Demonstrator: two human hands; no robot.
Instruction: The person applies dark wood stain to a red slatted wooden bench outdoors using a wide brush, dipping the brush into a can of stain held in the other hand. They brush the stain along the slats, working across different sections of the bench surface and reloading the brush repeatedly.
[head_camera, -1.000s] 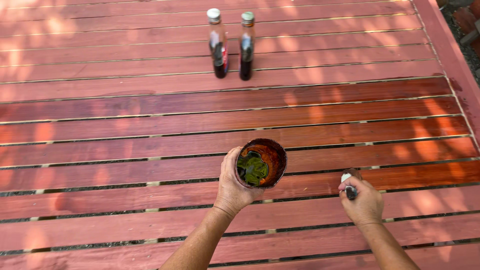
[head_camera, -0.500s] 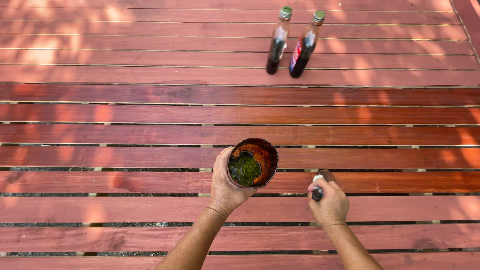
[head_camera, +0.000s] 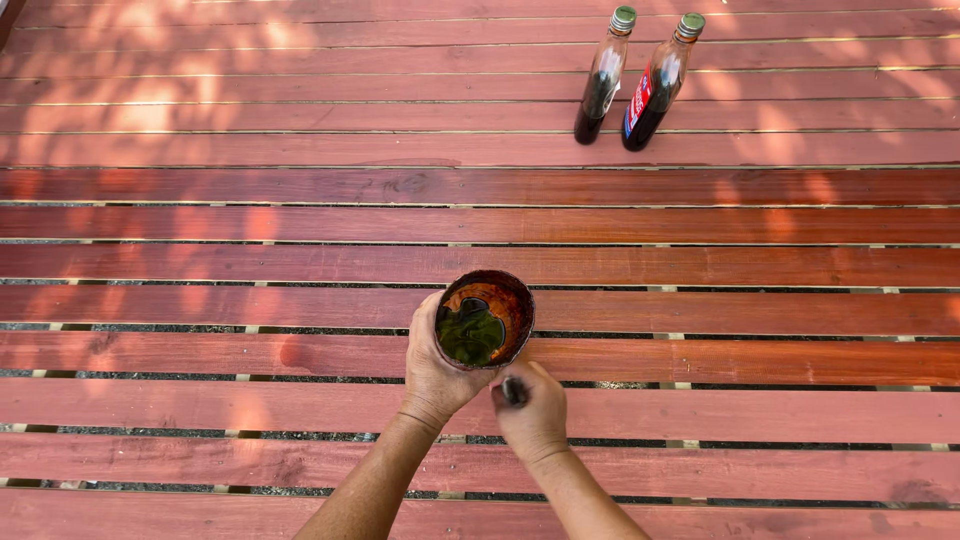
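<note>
— Where did we have the bowl?
— Our left hand wrapped its near-left side, mouth tilted toward us.
— And our right hand?
— Fisted round a small dark tool, just below the rim.

Two bare forearms rise from the bottom edge of the view, each ending in a bare hand. Neither arm carries a sleeve, cuff or any cloth as far as the frame shows. The left hand wears no glove, no ring that can be made out and no band or watch at the wrist; a crease line marks where the wrist meets the palm. The right hand is likewise ungloved and its wrist is plain, without strap or bracelet. Both forearms are slim and smooth-looking, lit by patchy sunlight with soft shadow along their inner sides. Fingernails are too small to tell apart.
</note>
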